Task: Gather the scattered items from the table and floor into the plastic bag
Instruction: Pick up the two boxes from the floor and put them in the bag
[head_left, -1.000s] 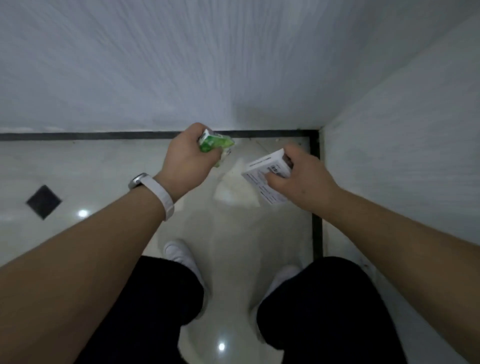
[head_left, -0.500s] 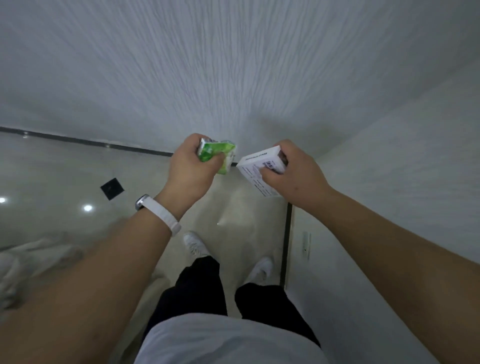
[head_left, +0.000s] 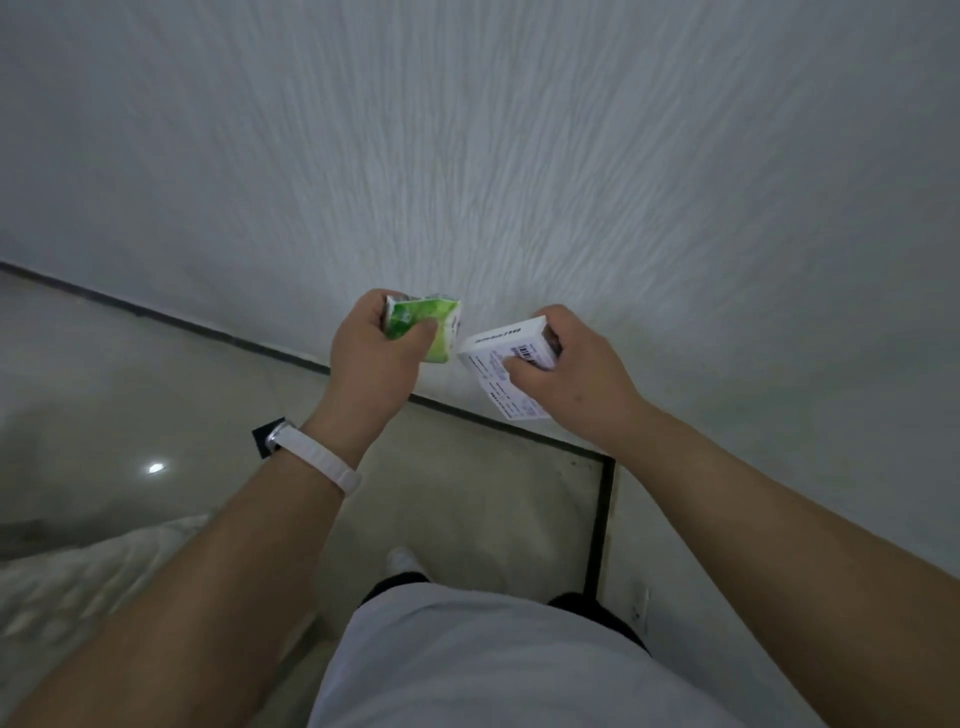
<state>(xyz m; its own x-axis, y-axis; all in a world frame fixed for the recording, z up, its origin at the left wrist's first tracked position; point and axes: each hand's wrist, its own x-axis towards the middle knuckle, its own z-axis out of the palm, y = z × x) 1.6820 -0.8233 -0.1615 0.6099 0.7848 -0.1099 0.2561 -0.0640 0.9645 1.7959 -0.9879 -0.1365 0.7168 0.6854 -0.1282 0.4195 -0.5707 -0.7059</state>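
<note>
Wall (head_left: 467, 156): pale, textured plaster, behind both hands.
Right hand (head_left: 576, 374): fingers curled round white printed cardboard box (head_left: 488, 358), thumb pressed on its barcoded face.
Left hand (head_left: 371, 358): grips crumpled green-and-white paper packet (head_left: 415, 312), just beside the box.

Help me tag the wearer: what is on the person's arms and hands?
No sleeves or gloves show. A white wristband with a silvery piece sits behind the left hand; the right hand and its wrist wear nothing.
</note>
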